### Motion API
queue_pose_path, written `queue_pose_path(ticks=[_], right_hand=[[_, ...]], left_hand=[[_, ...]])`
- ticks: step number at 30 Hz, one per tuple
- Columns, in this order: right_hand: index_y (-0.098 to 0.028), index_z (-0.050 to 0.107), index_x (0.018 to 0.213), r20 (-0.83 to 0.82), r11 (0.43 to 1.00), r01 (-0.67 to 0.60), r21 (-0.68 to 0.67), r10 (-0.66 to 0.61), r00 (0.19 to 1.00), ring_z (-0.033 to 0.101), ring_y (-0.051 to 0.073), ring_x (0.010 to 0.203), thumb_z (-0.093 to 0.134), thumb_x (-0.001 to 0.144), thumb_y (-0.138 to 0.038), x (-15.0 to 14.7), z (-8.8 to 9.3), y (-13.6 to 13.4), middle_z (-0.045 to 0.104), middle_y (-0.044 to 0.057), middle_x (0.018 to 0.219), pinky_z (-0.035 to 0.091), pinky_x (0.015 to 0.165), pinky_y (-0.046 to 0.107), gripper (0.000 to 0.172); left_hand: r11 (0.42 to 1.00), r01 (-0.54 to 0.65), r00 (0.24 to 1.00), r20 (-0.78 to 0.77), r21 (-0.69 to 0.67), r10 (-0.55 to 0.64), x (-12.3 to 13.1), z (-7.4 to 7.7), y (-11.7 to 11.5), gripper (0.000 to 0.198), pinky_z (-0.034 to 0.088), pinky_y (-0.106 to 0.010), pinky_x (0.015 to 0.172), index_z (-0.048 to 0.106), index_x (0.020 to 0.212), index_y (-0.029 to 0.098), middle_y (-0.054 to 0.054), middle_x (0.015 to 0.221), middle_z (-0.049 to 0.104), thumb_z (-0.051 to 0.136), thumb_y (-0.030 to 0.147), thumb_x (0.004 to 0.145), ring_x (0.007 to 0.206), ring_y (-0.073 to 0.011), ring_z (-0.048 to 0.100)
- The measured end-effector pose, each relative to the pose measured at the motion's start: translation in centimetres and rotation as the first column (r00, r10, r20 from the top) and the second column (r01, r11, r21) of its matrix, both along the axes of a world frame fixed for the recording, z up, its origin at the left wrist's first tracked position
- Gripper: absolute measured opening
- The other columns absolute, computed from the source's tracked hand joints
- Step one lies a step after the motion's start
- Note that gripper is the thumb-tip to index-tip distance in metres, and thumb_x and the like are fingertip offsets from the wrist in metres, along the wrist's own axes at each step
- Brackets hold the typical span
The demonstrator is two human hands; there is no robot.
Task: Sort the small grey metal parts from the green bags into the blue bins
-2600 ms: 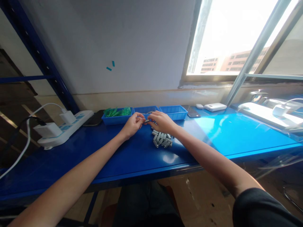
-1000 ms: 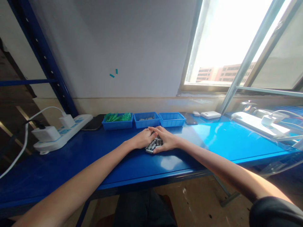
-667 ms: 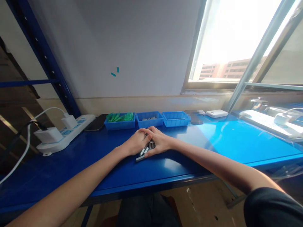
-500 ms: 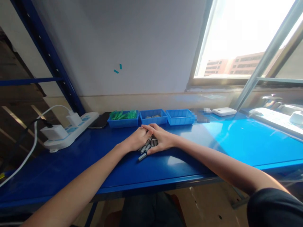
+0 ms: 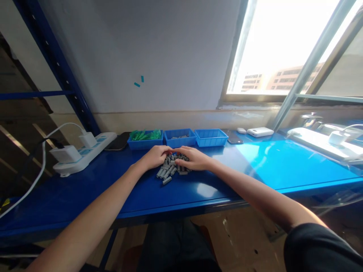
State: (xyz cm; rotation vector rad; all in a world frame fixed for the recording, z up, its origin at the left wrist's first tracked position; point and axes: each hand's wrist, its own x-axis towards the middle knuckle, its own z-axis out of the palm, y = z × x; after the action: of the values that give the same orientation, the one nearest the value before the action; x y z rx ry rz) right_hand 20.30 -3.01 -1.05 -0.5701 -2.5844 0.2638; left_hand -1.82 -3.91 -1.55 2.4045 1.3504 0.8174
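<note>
Fingers (image 5: 179,150) of both hands curved around far side of metal pcs (image 5: 169,170), heaped mid-table. R hand (image 5: 195,158): thumb spread from fingers, lying over top of heap. L hand (image 5: 155,156): fingers bent, at heap's left/far edge; can't tell if gripping a pc. One pc lies at near edge of heap. Behind, 3 blue bins in row: left bin (image 5: 146,145) w/ green pcs (image 5: 146,135), middle bin (image 5: 181,142) w/ a few metal-looking bits, right bin (image 5: 211,141). Power strip (image 5: 92,149) well left.

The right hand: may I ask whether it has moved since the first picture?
Yes, the right hand has moved back from the middle blue bin, which it partly covered before.
</note>
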Motion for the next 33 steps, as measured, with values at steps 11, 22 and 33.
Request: queue_pose_path(ticks=[11,22,33], right_hand=[[-0.017,0.068,0.104,0.085,0.971,0.097,0.220,-0.118,0.989,0.061,0.019,0.087,0.052,0.092,-0.027,-3.0,1.1,1.9,0.070,0.007,0.091,0.042,0.081,0.030,0.023],[-0.017,0.069,0.103,0.024,0.983,0.129,0.133,-0.134,0.991,0.060,0.020,0.090,0.055,0.090,-0.029,-2.6,0.2,1.1,0.069,0.007,0.087,0.042,0.081,0.029,0.022],[-0.017,0.065,0.107,-0.167,0.964,0.233,0.130,-0.210,0.963,0.060,0.019,0.085,0.062,0.086,-0.034,-2.7,0.0,0.5,0.068,0.004,0.086,0.043,0.080,0.030,0.027]], left_hand=[[0.989,-0.134,0.978,-0.150,0.063,0.142,-2.2,-0.1,1.2,0.030,0.049,-0.032,0.084,0.073,0.093,0.022,-0.008,0.096,0.073,0.046,0.023,0.080,0.091,-0.0240,0.066],[0.987,-0.159,0.941,-0.305,-0.025,0.144,-3.0,0.4,1.0,0.027,0.047,-0.026,0.074,0.072,0.096,0.022,-0.004,0.093,0.073,0.051,0.032,0.081,0.084,-0.0196,0.066],[0.952,-0.285,0.958,0.014,0.111,0.285,-1.1,1.7,-0.6,0.026,0.049,-0.030,0.073,0.072,0.084,0.018,-0.006,0.084,0.073,0.053,0.036,0.081,0.076,-0.0214,0.066]])
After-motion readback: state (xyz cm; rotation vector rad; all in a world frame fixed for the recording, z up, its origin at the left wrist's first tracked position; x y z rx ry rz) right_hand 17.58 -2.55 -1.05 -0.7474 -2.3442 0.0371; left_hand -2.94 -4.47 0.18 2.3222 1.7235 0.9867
